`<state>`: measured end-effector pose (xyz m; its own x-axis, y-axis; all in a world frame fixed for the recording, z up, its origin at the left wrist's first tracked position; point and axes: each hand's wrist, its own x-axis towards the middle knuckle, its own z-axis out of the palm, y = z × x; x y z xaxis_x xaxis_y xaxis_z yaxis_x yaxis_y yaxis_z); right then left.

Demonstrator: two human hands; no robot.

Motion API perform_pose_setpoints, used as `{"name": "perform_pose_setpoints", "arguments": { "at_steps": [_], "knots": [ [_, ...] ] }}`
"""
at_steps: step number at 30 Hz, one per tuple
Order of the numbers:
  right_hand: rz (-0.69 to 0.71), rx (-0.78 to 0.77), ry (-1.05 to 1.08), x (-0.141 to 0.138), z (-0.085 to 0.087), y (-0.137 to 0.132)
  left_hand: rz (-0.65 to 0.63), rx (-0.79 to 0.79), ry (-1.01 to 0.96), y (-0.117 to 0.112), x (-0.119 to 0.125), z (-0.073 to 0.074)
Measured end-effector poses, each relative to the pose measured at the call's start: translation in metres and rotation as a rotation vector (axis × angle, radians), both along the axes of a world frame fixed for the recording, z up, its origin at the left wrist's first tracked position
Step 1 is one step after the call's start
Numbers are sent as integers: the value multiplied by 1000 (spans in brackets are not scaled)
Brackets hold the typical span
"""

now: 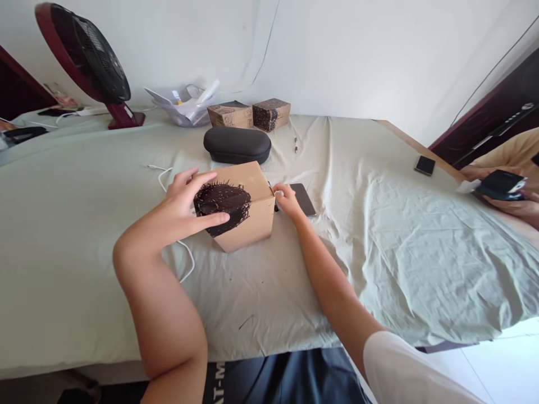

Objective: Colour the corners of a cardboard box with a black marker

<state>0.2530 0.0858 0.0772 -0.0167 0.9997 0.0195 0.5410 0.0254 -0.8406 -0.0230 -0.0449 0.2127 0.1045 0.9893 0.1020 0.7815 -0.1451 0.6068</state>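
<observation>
A brown cardboard box (261,209) with a black scribbled patch stands tilted on the cloth in front of me. My left hand (185,202) grips its left side, thumb across the scribbled face and fingers over the upper edge. At the box's right edge, my right hand (286,199) is closed in a pinch. Something small and pale shows at those fingertips, too small to name. Behind the right hand lies a flat dark device (304,200), partly covered by it. A white cable (188,261) runs behind and beside the box on the left.
Beyond the box sit a black hard case (237,144), two patterned cardboard boxes (272,114) and a plastic basket (181,115). A fan (122,115) stands at the back left. On the right are a small black device (425,165) and another person's hands (514,207) holding a dark object.
</observation>
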Motion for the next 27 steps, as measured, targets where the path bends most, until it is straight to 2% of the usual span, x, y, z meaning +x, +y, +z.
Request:
{"name": "perform_pose_setpoints", "arguments": {
  "at_steps": [5, 8, 11, 14, 17, 20, 22, 24, 27],
  "knots": [
    [-350, -203, -269, 27, 11, 8, -26, -41, -19, 4, -7, -6],
    [-404, -320, -291, 39, 15, 9, -38, -24, -34, 5, -7, -6],
    [-394, -346, -198, 46, 16, 8, -56, -26, -31, 5, -7, -5],
    [-320, -341, 11, 50, 18, 9, -58, -22, -42, 8, -7, -5],
    [-232, -291, 258, 53, 29, 10, -30, -4, -72, 15, -7, -6],
    [-153, -119, 525, 57, 50, 7, -7, -42, -107, 23, -5, -7],
    [-16, 15, 682, 60, 66, 0, -27, -72, -168, 28, -4, -8],
    [129, 84, 725, 62, 80, -11, -94, -112, -235, 31, -4, -11],
    [260, 109, 752, 56, 99, -28, -188, -154, -319, 36, -5, -20]
  ]
}}
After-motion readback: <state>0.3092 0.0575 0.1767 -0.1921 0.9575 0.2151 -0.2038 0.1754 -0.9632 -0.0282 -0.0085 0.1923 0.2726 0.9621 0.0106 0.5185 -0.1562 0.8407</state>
